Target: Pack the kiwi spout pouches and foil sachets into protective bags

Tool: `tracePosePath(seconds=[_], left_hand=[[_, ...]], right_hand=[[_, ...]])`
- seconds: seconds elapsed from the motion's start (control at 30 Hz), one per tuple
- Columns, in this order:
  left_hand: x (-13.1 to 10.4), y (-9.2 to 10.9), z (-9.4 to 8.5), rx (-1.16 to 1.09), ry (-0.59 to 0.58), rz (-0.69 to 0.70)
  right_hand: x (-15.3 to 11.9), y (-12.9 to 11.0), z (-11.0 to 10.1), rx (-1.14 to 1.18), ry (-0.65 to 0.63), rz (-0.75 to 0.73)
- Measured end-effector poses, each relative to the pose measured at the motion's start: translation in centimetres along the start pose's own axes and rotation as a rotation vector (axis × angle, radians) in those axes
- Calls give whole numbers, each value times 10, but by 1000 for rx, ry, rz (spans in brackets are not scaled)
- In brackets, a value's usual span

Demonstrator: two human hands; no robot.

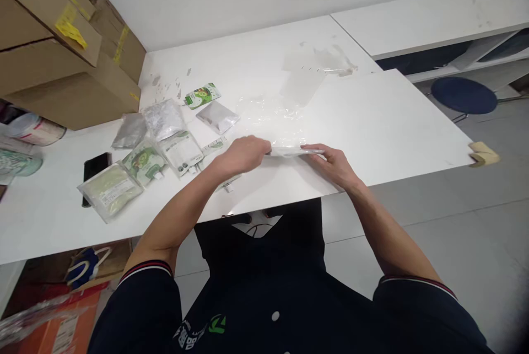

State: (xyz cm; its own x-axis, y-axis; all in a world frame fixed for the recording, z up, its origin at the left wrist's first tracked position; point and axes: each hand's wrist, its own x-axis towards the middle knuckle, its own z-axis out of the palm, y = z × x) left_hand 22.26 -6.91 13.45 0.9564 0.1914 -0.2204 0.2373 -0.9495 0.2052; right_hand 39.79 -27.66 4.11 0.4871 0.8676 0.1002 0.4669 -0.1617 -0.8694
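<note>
A clear plastic bag (275,119) lies on the white table in front of me, its near edge lifted between my hands. My left hand (250,154) is closed on the left end of that edge. My right hand (330,164) pinches the right end, thumb below and fingers along the plastic. Just left of the bag are a silver pouch (217,117) and a green printed pouch (202,95). Several spouted pouches lie beyond my left forearm, among them a white-and-green pouch (182,151) and a green pouch (144,161). One more spouted pouch is partly hidden under that forearm.
Cardboard boxes (70,84) stack at the left back. A black phone (97,165) lies partly under a clear packet (109,191). More clear plastic sheets (303,84) lie at the back. A foam guard (481,154) caps the table's right corner; a blue stool (463,95) stands beyond.
</note>
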Motion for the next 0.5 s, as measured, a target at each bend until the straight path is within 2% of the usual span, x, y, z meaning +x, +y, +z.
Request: tracePosePath(seconds=[0.13,0.23,0.37,0.5], left_hand=[[41,-18,-23,-102,53,-27],[74,-30,-25,-61,89,-91],[109,-42,-11,24,105,-175],[128,-50,14,101,105,-214]], right_hand=[[30,9,14,-29,136,106],[51,14,17,-135,206,179],[72,12,22,-317,213,296],[84,2,27,-503,150,440]])
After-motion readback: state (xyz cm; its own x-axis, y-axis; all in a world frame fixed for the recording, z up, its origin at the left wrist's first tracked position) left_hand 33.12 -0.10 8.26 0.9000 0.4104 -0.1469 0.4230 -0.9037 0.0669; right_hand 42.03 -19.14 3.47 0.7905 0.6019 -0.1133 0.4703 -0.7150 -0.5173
